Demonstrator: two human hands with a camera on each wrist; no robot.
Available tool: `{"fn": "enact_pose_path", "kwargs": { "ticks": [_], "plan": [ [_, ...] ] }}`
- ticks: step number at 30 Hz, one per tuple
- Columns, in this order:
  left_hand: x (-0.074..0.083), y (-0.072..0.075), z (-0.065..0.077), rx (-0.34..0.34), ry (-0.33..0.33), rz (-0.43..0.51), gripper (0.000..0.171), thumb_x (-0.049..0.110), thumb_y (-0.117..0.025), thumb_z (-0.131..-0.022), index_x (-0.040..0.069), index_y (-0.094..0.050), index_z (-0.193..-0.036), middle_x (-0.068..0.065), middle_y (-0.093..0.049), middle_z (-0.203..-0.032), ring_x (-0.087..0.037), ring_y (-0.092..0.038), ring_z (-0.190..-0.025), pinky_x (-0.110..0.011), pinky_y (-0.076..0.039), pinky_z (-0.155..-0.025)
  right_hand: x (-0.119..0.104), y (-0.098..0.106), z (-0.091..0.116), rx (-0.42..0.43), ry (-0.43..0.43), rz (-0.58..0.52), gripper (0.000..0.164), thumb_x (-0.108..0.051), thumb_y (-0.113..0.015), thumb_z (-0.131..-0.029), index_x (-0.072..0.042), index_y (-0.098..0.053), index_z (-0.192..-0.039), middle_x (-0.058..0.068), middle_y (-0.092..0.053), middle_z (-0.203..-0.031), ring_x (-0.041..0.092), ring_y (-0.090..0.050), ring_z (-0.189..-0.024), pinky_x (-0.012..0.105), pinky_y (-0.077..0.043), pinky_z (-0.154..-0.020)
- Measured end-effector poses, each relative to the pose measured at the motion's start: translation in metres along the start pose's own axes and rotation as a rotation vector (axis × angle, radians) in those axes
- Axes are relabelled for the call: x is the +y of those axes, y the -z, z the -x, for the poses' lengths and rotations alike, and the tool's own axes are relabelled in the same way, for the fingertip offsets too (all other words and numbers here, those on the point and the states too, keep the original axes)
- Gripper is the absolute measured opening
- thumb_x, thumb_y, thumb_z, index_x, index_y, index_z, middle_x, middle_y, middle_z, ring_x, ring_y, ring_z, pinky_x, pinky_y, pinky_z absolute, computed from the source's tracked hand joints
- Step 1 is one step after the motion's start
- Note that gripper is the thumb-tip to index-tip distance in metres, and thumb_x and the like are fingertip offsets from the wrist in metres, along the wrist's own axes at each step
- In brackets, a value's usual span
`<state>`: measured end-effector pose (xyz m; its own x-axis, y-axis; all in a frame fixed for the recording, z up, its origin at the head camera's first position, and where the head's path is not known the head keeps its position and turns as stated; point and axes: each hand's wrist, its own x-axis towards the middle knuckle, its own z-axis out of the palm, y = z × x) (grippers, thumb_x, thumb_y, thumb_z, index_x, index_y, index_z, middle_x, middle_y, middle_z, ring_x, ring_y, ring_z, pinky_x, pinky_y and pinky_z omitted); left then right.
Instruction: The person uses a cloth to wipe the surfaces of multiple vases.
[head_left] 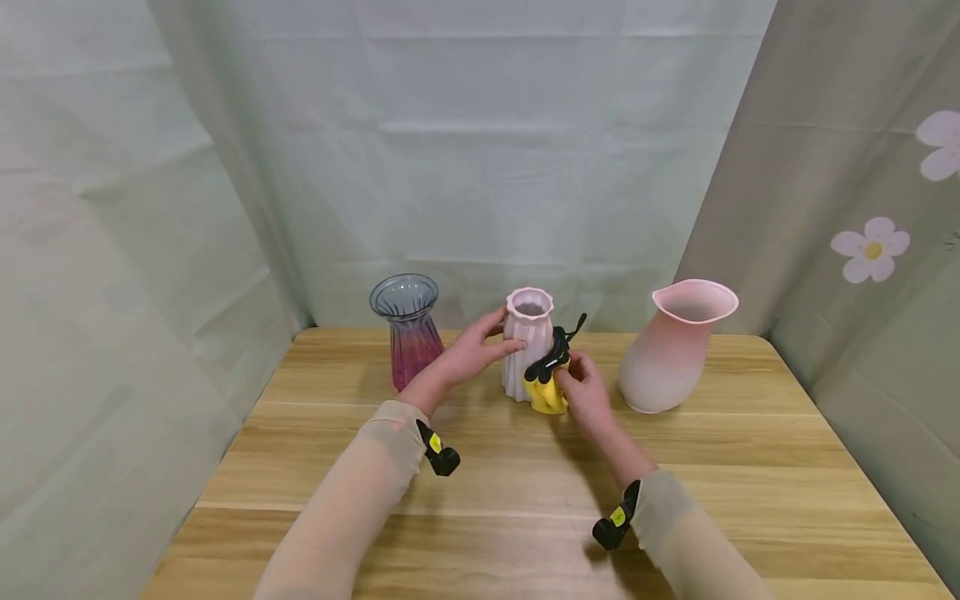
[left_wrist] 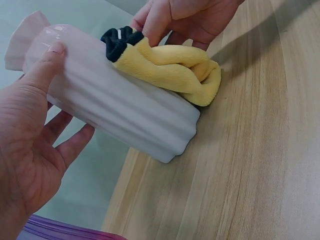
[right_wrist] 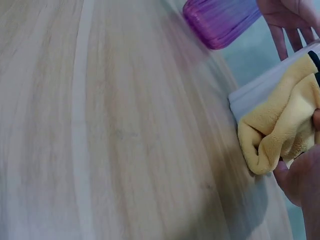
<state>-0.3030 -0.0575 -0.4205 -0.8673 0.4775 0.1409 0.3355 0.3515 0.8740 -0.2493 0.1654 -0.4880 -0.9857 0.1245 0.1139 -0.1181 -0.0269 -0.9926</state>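
Note:
A white fluted vase (head_left: 536,336) with a scalloped rim stands upright at the middle of the table. My left hand (head_left: 472,354) grips its upper part from the left; in the left wrist view the thumb lies along the vase and the other fingers are partly hidden behind it. My right hand (head_left: 587,393) pinches a yellow cloth (head_left: 546,397) with black edging and a black cord loop. Folded over, the cloth lies against the vase's right side, as the left wrist view shows, and its lower end hangs near the vase's base.
Left of the white vase stands a glass vase (head_left: 412,350), blue-grey above and purple-pink below, close to my left forearm. A pink-and-white vase (head_left: 663,367) with a flared rim stands to the right. The wooden table (head_left: 510,517) ends at a pale curtain (head_left: 480,167).

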Motion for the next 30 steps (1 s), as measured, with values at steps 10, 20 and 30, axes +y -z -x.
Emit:
{"fn": "enact_pose_path", "kwargs": {
  "ticks": [10,20,30],
  "plan": [
    [-0.002,0.001,0.001,-0.007,-0.003,-0.013,0.078,0.042,-0.07,-0.098,0.024,-0.03,-0.163,-0.004,-0.035,-0.163,-0.028,-0.041,-0.143,-0.049,-0.046,-0.108,-0.034,-0.006,-0.005,0.007,0.013,-0.064,0.029,-0.003,-0.057,-0.101,0.0,-0.056,-0.13,0.012,-0.058,-0.118,0.02,-0.055,-0.102,0.024,-0.052,-0.078],
    [-0.003,0.004,0.001,-0.006,-0.032,-0.009,0.073,0.032,-0.068,-0.101,0.021,-0.031,-0.162,-0.007,-0.037,-0.161,-0.03,-0.042,-0.142,-0.049,-0.044,-0.11,-0.064,-0.011,-0.015,-0.012,0.027,-0.07,0.038,-0.005,-0.061,-0.1,0.004,-0.056,-0.136,0.011,-0.058,-0.117,0.018,-0.055,-0.098,0.022,-0.052,-0.074],
    [-0.002,0.005,0.004,0.0,-0.001,-0.005,0.074,0.038,-0.069,-0.099,0.025,-0.032,-0.162,-0.003,-0.037,-0.162,-0.028,-0.041,-0.143,-0.051,-0.043,-0.111,-0.056,-0.008,-0.014,-0.036,0.029,-0.009,0.033,-0.007,-0.062,-0.1,0.004,-0.059,-0.131,0.011,-0.059,-0.111,0.016,-0.056,-0.095,0.023,-0.054,-0.076]
  ]
}}
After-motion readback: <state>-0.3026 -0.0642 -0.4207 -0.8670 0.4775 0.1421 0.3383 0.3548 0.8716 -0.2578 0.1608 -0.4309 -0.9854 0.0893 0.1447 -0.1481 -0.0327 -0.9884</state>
